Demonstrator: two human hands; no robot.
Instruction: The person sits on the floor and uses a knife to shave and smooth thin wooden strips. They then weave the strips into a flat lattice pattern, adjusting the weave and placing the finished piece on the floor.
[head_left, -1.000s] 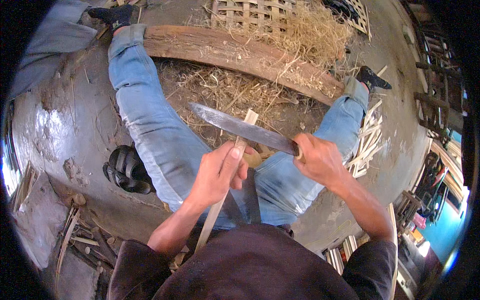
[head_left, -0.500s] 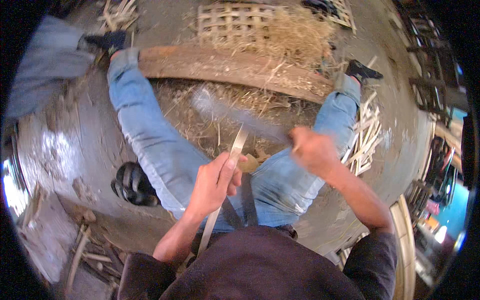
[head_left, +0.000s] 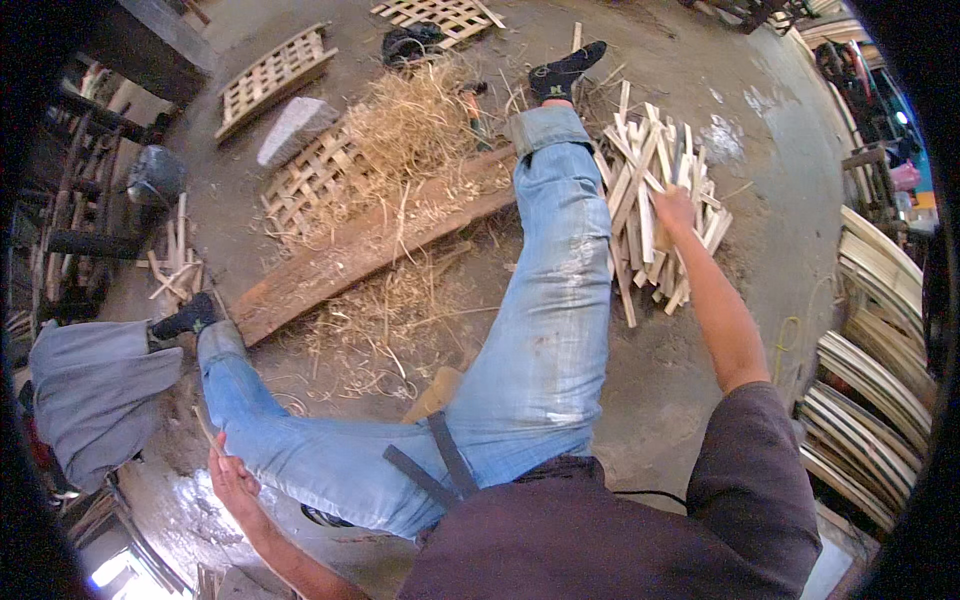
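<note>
Now the right hand [head_left: 676,208] reaches out to the pile of split sticks [head_left: 655,200] at about two o'clock. Its fingers curl down among the sticks and touch them, but I cannot tell if they already grip one. The left hand [head_left: 232,478] is low at eight o'clock, fingers loosely spread, holding nothing, beside the left thigh of the blue jeans [head_left: 545,330]. I judge the step is picking a new stick; the next move calls for closing on one piece and lifting it free of its neighbours. The sticks are pale, flat, straight and rough-cut, lying crossed on grey concrete. At eleven o'clock lie a long brown plank [head_left: 370,245], dry curly shavings [head_left: 410,125] and woven lattice panels [head_left: 272,75].
</note>
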